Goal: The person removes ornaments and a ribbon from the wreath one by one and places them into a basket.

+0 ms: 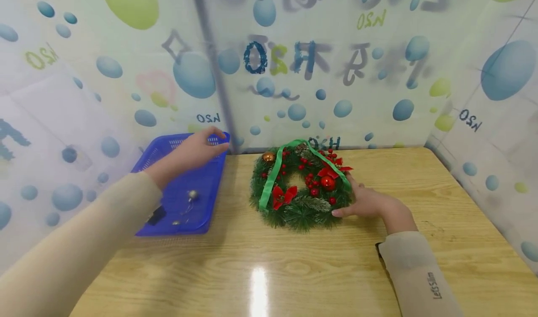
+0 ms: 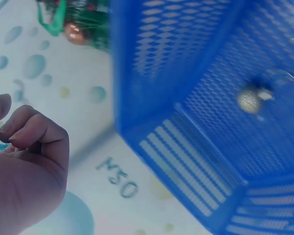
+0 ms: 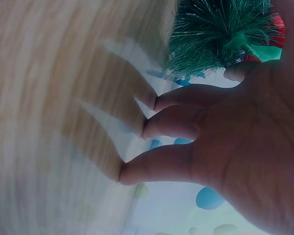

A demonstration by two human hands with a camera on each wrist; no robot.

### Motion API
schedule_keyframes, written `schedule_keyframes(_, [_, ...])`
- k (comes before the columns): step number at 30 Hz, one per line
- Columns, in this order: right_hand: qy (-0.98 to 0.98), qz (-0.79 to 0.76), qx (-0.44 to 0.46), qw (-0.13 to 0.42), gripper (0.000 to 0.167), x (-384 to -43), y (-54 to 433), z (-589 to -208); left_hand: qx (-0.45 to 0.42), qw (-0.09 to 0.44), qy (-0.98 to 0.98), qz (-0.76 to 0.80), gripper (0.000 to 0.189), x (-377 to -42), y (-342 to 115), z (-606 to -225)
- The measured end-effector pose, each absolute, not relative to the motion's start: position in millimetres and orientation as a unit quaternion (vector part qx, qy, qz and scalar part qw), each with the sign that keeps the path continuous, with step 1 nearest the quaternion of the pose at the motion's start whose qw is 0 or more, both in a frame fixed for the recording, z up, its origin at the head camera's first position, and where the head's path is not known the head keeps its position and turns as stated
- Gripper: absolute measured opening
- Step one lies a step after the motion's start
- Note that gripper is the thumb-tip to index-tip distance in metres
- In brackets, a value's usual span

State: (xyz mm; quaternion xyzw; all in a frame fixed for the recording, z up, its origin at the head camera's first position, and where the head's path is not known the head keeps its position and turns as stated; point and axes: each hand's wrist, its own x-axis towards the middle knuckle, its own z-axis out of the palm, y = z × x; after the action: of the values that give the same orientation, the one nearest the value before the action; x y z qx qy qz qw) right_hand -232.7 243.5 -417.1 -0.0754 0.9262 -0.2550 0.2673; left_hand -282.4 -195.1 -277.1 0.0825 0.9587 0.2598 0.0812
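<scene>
A green Christmas wreath (image 1: 302, 219) with red berries, red flowers, baubles and a green ribbon lies on the wooden table. At its right edge is my right hand (image 1: 370, 202), the thumb against the greenery. In the right wrist view, several fingertips (image 3: 130, 172) of that hand rest on the tabletop, spread apart. My left hand (image 1: 195, 146) hovers over the back right part of a blue plastic basket (image 1: 214, 181). Its fingers (image 2: 39, 129) are loosely bent with nothing visible between them, and the left wrist view shows them apart from the basket wall.
Inside the basket lie a small gold bauble (image 1: 193, 194) with a thin string and a dark object (image 1: 156, 215), partly hidden by the left sleeve (image 1: 122, 209). A patterned curtain (image 1: 319, 107) with blue and green spots stands behind the table (image 1: 294, 265).
</scene>
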Motion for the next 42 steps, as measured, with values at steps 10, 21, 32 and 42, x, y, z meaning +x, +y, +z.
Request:
schedule_keyframes(10, [0.923, -0.265, -0.076, 0.269, 0.146, -232.5, 242.5, -416.4, 0.126, 0.109, 0.939, 0.303, 0.048, -292.8, -150.5, -279.7])
schedule_keyframes(21, [0.925, -0.259, -0.078, 0.268, 0.145, -232.5, 244.7, -412.1, 0.128, 0.156, 0.913, 0.355, 0.055, -301.3, -122.5, -295.7])
schedule_keyframes(32, [0.926, -0.257, -0.073, 0.269, 0.145, -233.3, 246.2, -414.8, 0.117, 0.194, 0.914, 0.336, 0.062, -323.5, -103.7, -332.6])
schedule_keyframes(42, [0.926, -0.255, -0.072, 0.269, 0.145, -234.1, 244.5, -415.7, 0.114, 0.197, 0.921, 0.316, 0.062, -334.1, -96.5, -350.6])
